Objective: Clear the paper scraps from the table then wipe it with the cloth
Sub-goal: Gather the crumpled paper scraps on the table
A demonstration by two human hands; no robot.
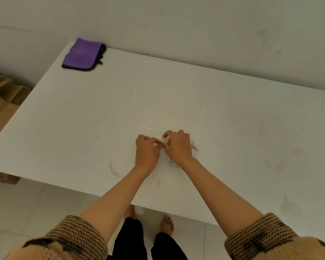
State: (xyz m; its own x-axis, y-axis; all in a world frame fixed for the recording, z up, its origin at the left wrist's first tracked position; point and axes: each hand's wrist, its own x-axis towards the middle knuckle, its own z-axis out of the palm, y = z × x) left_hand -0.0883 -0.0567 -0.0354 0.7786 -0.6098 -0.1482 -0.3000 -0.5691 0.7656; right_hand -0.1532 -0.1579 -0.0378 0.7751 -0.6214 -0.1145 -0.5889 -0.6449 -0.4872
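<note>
On the white tabletop, the left hand and right hand meet with fingers curled, pinching a small pale scrap between their tips. White paper scraps lie just beside and under the right hand. The folded purple cloth lies well apart from the hands, at the far left corner.

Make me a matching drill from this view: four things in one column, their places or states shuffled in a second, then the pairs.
1. cloth
2. paper scraps
3. left hand
4. cardboard boxes

A. on the floor, left of the table
B. folded at the far left corner
C. crumpled beside and under the right hand
D. fingers meeting the other hand's at a small yellowish bit

Pairs: 1-B, 2-C, 3-D, 4-A
</note>
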